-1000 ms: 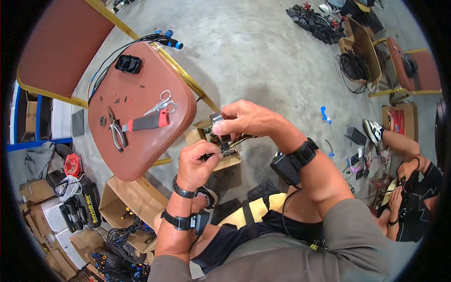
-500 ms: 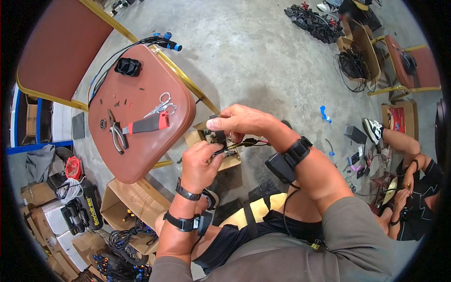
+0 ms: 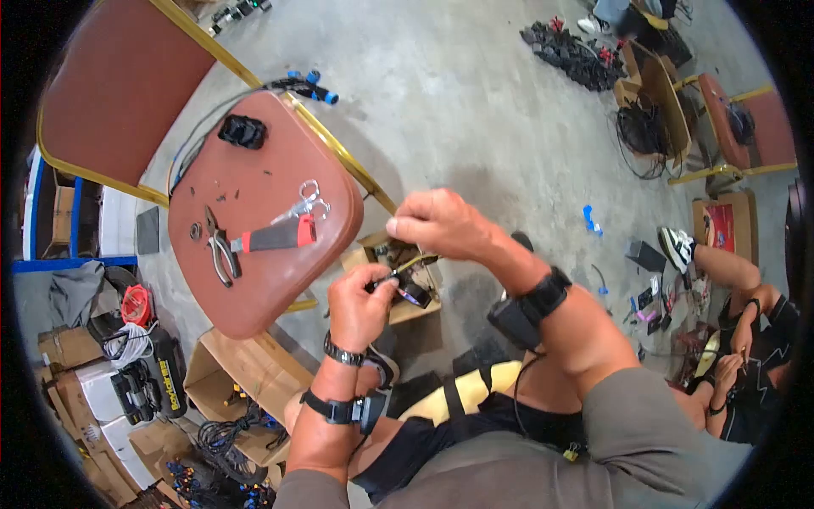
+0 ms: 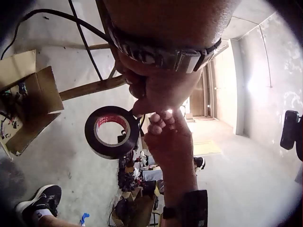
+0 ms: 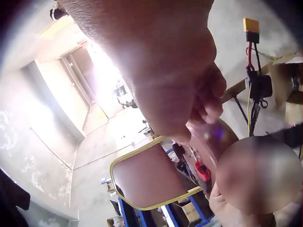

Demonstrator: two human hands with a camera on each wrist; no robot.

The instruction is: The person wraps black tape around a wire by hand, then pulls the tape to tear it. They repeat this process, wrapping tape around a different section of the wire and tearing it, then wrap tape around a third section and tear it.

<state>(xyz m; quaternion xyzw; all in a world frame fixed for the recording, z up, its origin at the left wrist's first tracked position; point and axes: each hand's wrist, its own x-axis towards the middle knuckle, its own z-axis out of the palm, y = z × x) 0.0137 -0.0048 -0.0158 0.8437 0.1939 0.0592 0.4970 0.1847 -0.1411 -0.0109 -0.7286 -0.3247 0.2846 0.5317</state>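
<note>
My left hand (image 3: 360, 299) pinches a wire cable (image 3: 415, 261) above the box. A roll of black electrical tape (image 4: 97, 142) hangs beside its fingertips, with a red and white core. Out from that hand run the cable's black parts (image 5: 259, 87), red and black wires, and a yellow connector (image 5: 251, 25). My right hand (image 3: 441, 222) is raised apart from the roll, its fingers curled with nothing visible in them. A blurred disc covers part of the left hand in the right wrist view.
Pliers (image 3: 222, 254), a red-and-grey handled tool (image 3: 271, 238) and scissors (image 3: 307, 204) lie on the chair seat (image 3: 280, 293), with a black plastic part (image 3: 242, 132). A cardboard box (image 3: 415, 312) stands below my hands. Another person sits at the right.
My right hand has come off the tape roll, which now hangs below near my left fingers. The left hand stays about where it was, still pinching.
</note>
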